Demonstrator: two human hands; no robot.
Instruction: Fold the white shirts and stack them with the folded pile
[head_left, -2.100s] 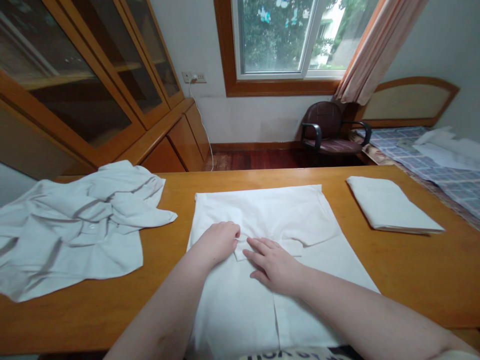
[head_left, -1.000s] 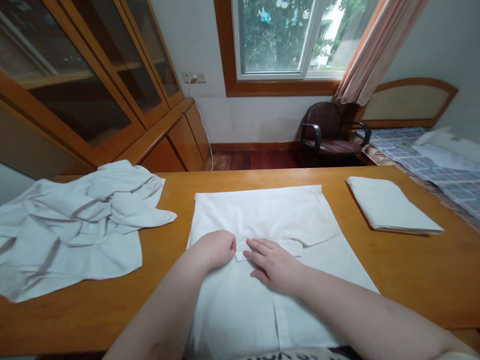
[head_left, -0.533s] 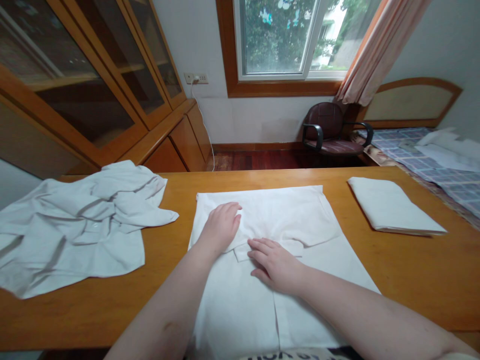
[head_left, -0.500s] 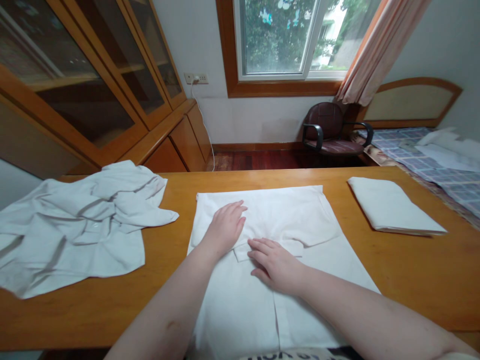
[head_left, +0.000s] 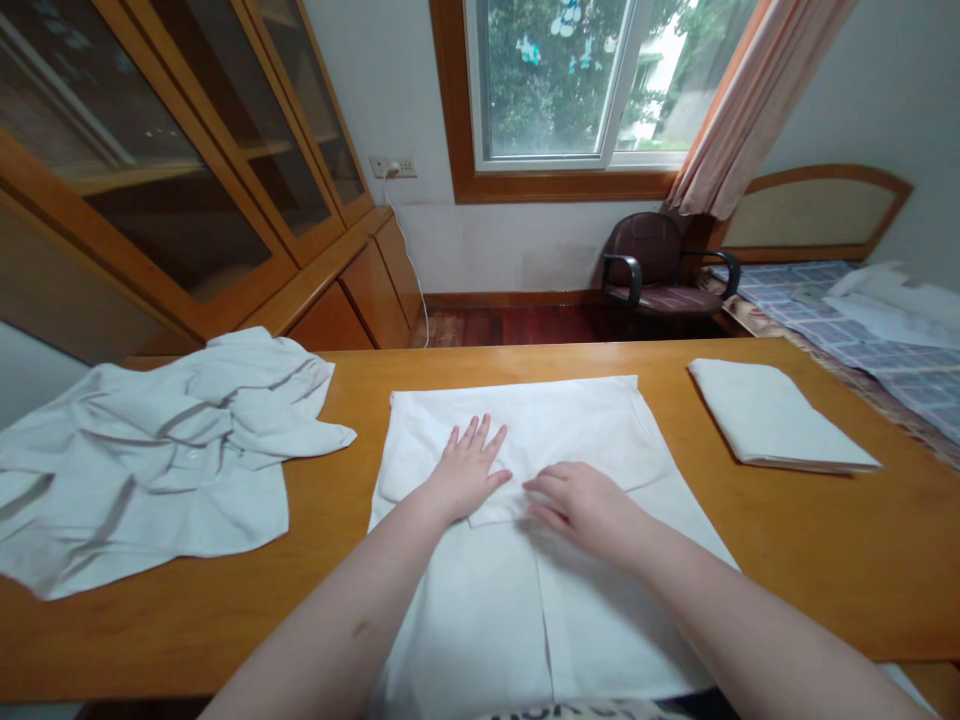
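Observation:
A white shirt (head_left: 570, 430) lies spread on the wooden table (head_left: 825, 540) in front of me, its sleeves folded in across the middle. My left hand (head_left: 469, 467) rests flat on the left folded sleeve, fingers stretched out and spread. My right hand (head_left: 585, 503) lies palm down on the right folded sleeve, just beside the left hand, fingers extended toward the left. Neither hand holds anything.
A crumpled grey-white shirt (head_left: 150, 455) lies on the table's left part. A neatly folded white garment (head_left: 772, 428) sits at the right. Beyond the table stand a wooden cabinet (head_left: 187, 180), a dark armchair (head_left: 652, 265) under the window, and a bed (head_left: 870, 320).
My left hand has gone from a fist at the sleeve edge to a flat, spread palm farther up the shirt. My right hand has shifted slightly right and up.

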